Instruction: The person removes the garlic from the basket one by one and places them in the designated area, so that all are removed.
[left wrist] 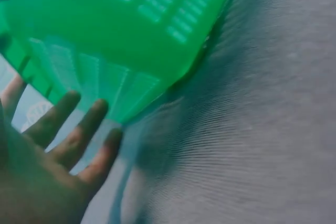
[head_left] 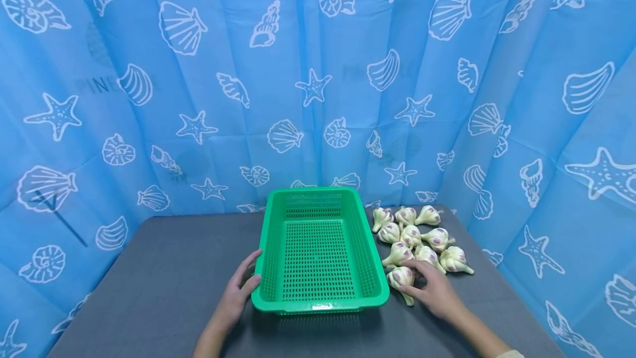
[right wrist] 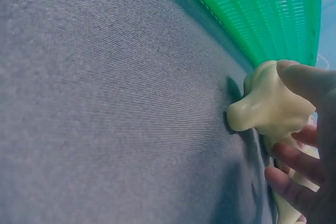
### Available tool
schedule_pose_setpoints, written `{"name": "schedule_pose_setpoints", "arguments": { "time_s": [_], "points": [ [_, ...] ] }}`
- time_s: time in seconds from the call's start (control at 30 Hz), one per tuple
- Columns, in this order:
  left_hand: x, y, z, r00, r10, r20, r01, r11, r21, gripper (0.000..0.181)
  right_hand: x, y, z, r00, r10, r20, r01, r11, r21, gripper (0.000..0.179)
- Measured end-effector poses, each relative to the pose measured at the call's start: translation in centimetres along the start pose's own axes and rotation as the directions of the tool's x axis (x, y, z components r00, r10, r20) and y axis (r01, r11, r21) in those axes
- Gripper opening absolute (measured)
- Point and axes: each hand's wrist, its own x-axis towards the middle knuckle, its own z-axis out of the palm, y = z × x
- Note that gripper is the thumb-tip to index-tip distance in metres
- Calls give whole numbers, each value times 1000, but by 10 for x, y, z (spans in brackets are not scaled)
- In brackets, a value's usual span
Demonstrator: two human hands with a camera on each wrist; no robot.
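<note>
A green plastic basket (head_left: 318,305) with slotted walls and floor stands in the middle of the table, with nothing inside. My left hand (head_left: 233,297) is at its left side, fingers fairly straight and spread, touching the rim; the left wrist view shows the fingertips (left wrist: 113,137) by the basket's outer wall. To the basket's right, my right hand (head_left: 437,294) holds the nearest garlic bulb (head_left: 400,277) between thumb and fingers. That bulb (right wrist: 270,98) has its stem toward the near edge in the right wrist view, thumb on its top.
Several more white and purple garlic bulbs (head_left: 409,235) lie grouped right of the basket, behind my right hand. Grey cloth covers the table (head_left: 174,280). A blue curtain (head_left: 308,126) with white shell prints hangs behind and along both sides.
</note>
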Motion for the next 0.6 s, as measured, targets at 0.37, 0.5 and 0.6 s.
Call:
{"name": "schedule_pose_setpoints", "arguments": {
  "time_s": [0.37, 0.5, 0.6],
  "points": [
    [-16, -4, -8, 980, 88, -176, -77, 995, 68, 34, -7, 3, -13, 997, 66, -30, -67, 998, -21, 50],
    [-23, -2, -21, 966, 79, -248, -51, 992, 117, 30, -8, 5, -16, 997, 49, -67, -50, 999, -6, 47],
    [-28, 2, -33, 957, 68, -282, -25, 988, 152, 31, -8, 6, -17, 996, 49, -76, -49, 999, -7, 44]
  ]
}}
